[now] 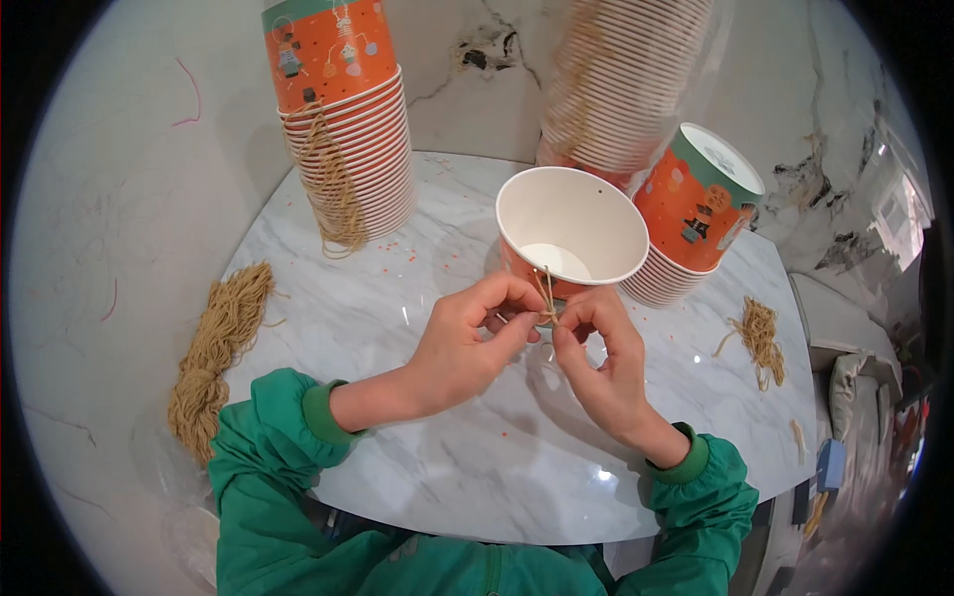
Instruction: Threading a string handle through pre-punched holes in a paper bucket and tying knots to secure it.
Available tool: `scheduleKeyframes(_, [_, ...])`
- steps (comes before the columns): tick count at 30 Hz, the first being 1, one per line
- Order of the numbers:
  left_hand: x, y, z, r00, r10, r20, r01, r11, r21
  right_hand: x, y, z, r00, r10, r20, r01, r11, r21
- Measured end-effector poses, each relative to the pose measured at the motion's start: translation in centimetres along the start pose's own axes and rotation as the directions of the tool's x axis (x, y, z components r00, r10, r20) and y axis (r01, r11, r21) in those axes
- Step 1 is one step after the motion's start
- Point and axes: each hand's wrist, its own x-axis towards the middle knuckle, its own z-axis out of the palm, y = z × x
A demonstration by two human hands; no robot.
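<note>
A white-lined paper bucket with an orange and green outside stands upright in front of me, a small dark hole near its far rim. At its near side, a thin tan string rises in a loop between my fingers. My left hand pinches the string from the left, thumb against fingertips. From the right, my right hand pinches it too, close to the bucket's wall. The fingers partly cover where the string meets the bucket.
A tall bucket stack with tan strings hanging down its side stands back left. Another wrapped stack is behind, and upturned buckets stand right. A string bundle lies left, a smaller one right, on the round marble-look table.
</note>
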Motion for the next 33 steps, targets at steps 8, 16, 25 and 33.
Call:
scheduleKeyframes(8, [0.3, -0.8, 0.1, 0.999, 0.041, -0.034, -0.04, 0.999, 0.027, -0.4, -0.2, -0.3, 0.917, 0.366, 0.16, -0.398, 0.805, 0.44])
scheduleKeyframes(16, [1.3, 1.5, 0.3, 0.988, -0.149, -0.027, 0.15, 0.989, 0.014, -0.4, 0.3, -0.7, 0.884, 0.375, 0.278, -0.466, 0.748, 0.472])
scheduleKeyframes(25, [1.8, 1.1, -0.1, 0.968, -0.25, -0.007, 0.248, 0.964, -0.092, -0.4, 0.0, -0.4, 0.859, 0.438, 0.266, -0.512, 0.756, 0.408])
scheduleKeyframes(33, [1.8, 1.3, -0.3, 0.967, -0.251, -0.03, 0.24, 0.948, -0.21, -0.4, 0.0, -0.6, 0.826, 0.472, 0.308, -0.564, 0.693, 0.45])
